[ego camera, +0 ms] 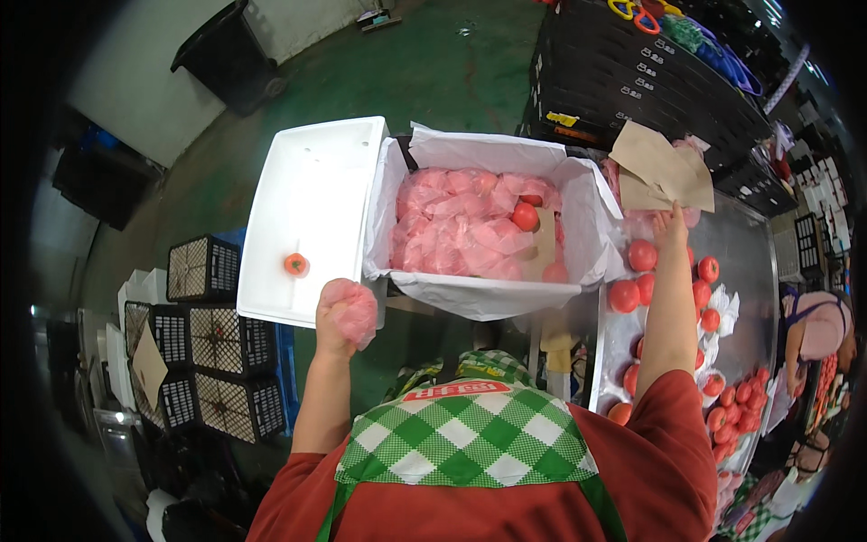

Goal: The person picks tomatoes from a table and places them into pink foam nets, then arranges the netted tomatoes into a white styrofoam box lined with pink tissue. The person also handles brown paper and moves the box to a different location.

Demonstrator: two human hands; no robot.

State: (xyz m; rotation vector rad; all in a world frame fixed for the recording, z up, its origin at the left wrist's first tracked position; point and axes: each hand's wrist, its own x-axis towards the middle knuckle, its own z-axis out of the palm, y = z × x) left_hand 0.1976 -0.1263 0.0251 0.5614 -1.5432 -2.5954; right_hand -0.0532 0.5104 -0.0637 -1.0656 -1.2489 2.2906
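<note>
My left hand (pixel 337 324) grips a crumpled pink plastic bag (pixel 354 313) near the front corner of a white foam lid (pixel 318 203), on which one tomato (pixel 295 264) lies. In front of me stands a box lined with white paper (pixel 474 288), filled with pink plastic-wrapped bundles (pixel 440 237). A bare red tomato (pixel 525 217) and a strip of brown cardboard (pixel 540 251) show among them. At the right, my right hand (pixel 670 223) is on the near edge of a sheet of brown paper (pixel 660 176), over pink plastic; its fingertips are partly hidden.
A metal table (pixel 742 271) at the right bears many loose tomatoes (pixel 642 255). Stacked black crates (pixel 603 68) stand beyond it, with scissors (pixel 643 17) on top. Black crates (pixel 223 339) are piled at the left. Another person (pixel 816 325) is at the far right.
</note>
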